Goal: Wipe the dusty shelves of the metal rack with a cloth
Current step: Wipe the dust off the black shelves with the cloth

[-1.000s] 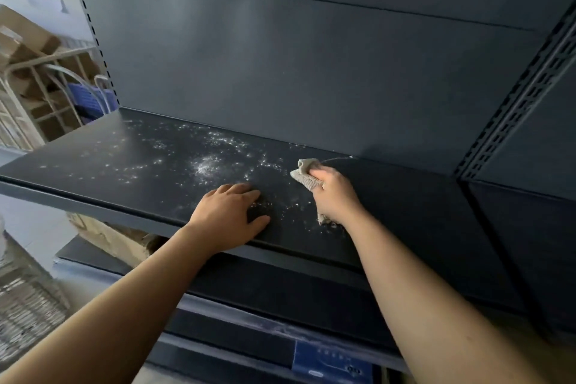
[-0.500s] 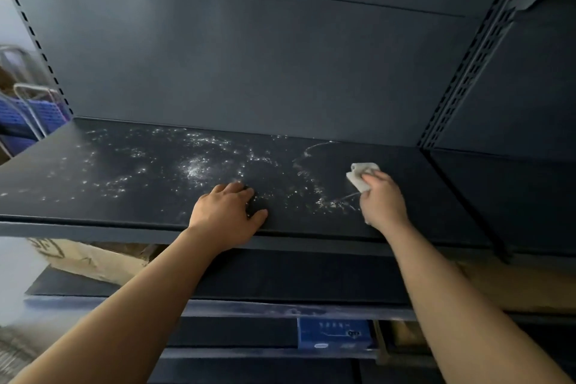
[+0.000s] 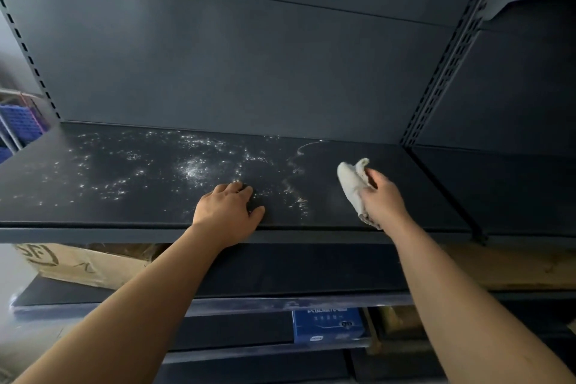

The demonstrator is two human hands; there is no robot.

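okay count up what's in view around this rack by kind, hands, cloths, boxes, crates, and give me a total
Hands: 2, left hand and right hand
Cloths: 1, white cloth
Boxes: 2, cardboard box and blue box
Crates: 1, blue crate
Total: 6

Shelf (image 3: 93,209): dark metal, speckled with white dust (image 3: 193,167) across its left and middle.
Right hand (image 3: 385,201): grip closed around a crumpled pale cloth (image 3: 350,182), pressed to the shelf's cleaner right part.
Left hand (image 3: 227,212): flat, palm down, near the front edge.
Below: cardboard box (image 3: 81,262), blue box (image 3: 327,324).
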